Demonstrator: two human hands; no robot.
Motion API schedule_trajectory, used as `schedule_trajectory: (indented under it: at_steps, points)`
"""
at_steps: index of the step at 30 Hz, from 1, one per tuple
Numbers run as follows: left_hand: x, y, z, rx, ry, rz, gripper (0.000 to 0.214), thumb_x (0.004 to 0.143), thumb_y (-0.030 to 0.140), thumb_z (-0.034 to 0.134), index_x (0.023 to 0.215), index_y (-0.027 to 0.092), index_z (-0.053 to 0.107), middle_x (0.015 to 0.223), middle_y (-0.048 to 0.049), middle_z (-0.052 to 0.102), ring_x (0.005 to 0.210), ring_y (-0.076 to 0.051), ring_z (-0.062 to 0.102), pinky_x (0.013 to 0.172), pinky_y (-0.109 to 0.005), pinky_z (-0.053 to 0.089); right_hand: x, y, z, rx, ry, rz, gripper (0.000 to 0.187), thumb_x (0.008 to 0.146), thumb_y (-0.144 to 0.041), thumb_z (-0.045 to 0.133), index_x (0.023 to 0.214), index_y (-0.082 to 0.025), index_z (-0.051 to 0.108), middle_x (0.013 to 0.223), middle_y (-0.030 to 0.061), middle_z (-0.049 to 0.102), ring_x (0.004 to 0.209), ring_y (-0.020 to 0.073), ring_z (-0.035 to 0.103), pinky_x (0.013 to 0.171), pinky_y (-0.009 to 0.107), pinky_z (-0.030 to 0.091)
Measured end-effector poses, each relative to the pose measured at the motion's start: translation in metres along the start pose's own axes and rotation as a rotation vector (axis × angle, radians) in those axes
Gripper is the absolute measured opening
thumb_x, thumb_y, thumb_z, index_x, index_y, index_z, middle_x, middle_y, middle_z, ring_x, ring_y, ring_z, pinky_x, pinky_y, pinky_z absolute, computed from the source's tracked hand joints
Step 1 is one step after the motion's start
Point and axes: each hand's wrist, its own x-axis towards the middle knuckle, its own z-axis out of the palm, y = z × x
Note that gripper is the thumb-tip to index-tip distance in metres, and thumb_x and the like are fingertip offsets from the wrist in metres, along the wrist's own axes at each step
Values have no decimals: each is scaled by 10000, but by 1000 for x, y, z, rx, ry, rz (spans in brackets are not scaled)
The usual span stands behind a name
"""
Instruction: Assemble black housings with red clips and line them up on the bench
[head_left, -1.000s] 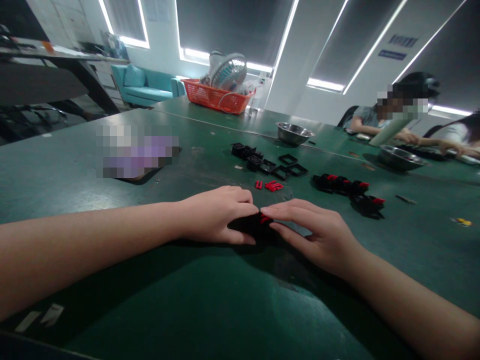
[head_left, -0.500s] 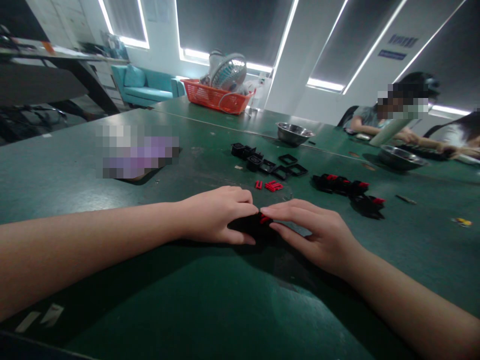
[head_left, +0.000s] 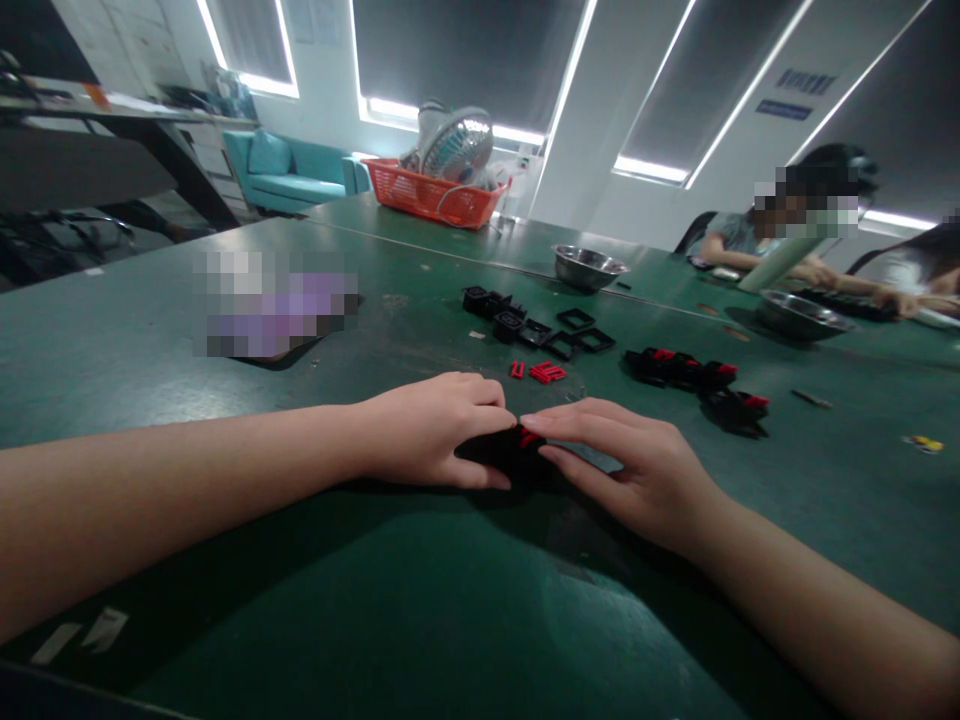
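My left hand grips a black plastic part between thumb and fingers, low over the green table. From the other side my right hand pinches a small red plastic clip at the black part's right end. Fingers and shadow hide much of the black part. Just beyond my hands lie several loose red clips. Behind these is a group of black square frames and housings. To the right sits a row of black parts with red clips fitted, with another such piece beside it.
Two steel bowls stand farther back, a nearer-centre bowl and a right-hand bowl. A red basket holds a fan at the far edge. A blurred purple object lies left. Co-workers sit at the right.
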Motion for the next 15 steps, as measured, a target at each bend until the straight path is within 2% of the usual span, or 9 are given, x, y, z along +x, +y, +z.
schedule_trajectory:
  at_steps: [6, 15]
  points:
    - [0, 1, -1, -5, -10, -9, 393, 868, 451, 634, 1108, 140, 653, 1090, -125, 614, 1001, -254, 578, 888, -356, 467, 1, 0, 0, -3, -4, -15, 267, 898, -165, 571, 1131, -250, 669, 1054, 43, 742, 982, 178, 693, 850, 320, 584]
    - [0, 0, 0, 6, 3, -1, 386, 865, 457, 637, 1101, 152, 653, 1084, -117, 619, 991, -242, 579, 888, -352, 470, 0, 0, 0, -3, -14, 0, 282, 903, -173, 561, 1146, -269, 668, 1062, 45, 743, 991, 192, 692, 857, 355, 586]
